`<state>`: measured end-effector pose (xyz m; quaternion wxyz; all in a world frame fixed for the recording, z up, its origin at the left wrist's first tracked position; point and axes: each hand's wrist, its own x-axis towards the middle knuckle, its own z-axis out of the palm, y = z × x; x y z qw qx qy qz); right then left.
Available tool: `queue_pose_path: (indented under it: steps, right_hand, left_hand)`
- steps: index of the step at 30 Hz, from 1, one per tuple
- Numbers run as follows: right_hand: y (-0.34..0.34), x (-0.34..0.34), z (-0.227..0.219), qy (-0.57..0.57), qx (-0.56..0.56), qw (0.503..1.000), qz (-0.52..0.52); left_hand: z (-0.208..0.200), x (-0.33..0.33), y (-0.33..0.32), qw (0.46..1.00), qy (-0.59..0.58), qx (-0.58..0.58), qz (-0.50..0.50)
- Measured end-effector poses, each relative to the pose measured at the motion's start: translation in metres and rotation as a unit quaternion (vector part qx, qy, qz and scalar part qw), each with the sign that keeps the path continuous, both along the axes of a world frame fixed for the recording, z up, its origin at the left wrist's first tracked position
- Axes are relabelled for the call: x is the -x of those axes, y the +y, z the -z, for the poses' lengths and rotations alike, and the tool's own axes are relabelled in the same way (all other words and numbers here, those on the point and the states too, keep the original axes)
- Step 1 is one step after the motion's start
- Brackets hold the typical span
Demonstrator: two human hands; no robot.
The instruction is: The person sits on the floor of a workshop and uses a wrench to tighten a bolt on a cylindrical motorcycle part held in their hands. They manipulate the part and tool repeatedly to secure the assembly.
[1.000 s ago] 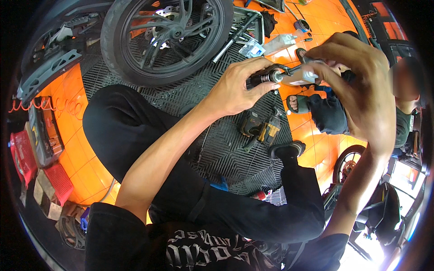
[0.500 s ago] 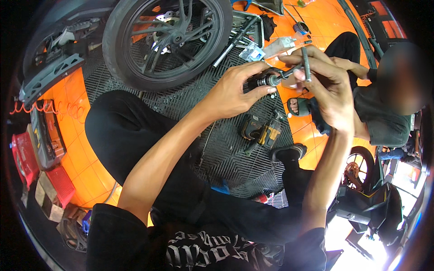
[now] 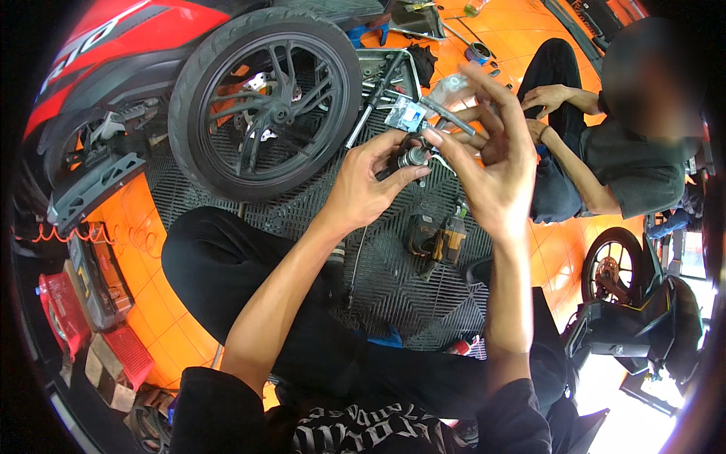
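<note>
My left hand (image 3: 361, 185) is closed around a black cylindrical part (image 3: 411, 157) with a ribbed metal end, held up in front of my chest. Close beside it, my right hand (image 3: 495, 189) has its thumb and fingers bent around a grey metal T-handle tool (image 3: 452, 118). The tool's bar lies across the fingers, and its shaft is partly hidden by the thumb. Whether the tool's tip touches the black part, I cannot tell. Below the hands a black-and-yellow cordless drill (image 3: 451, 239) lies on the dark ribbed mat (image 3: 393, 280).
A motorcycle wheel (image 3: 195, 151) stands beyond my left hand, by a red motorcycle (image 3: 136, 38). Behind my hands lies a metal tray (image 3: 414, 68) with tools and a small plastic packet (image 3: 405, 113). A co-worker (image 3: 635, 166) sits at the right, and a motorcycle (image 3: 635, 325) stands behind.
Both hands have shifted left and slightly lower in view with the part and tool. The right fingers have spread and the tool's bar has swung from near upright to slanting. The view has turned too.
</note>
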<state>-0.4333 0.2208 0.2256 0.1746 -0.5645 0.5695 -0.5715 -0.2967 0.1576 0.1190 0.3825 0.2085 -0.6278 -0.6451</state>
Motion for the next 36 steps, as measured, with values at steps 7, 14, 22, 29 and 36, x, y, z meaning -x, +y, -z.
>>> queue_pose_path:
  steps: [7,14,22,29,36]
  right_hand:
    - [-0.011,0.046,-0.072,0.485,-0.016,0.842,-0.235]
    - [-0.007,0.044,-0.104,0.581,-0.092,0.768,-0.253]
    - [-0.005,0.04,-0.108,0.628,-0.174,0.735,-0.186]
    - [0.004,0.017,-0.119,0.232,-0.436,0.868,-0.044]
    - [0.005,0.041,-0.124,0.724,-0.163,0.63,-0.229]
  left_hand:
    - [0.001,-0.007,-0.011,0.99,0.002,-0.043,0.136]
    - [0.0,0.012,0.011,0.998,0.026,0.019,0.058]
    - [0.022,0.045,0.042,0.969,0.061,0.153,-0.186]
    - [0.024,0.052,0.043,0.964,0.096,0.161,-0.187]
    - [0.02,0.044,0.036,0.977,0.09,0.137,-0.138]
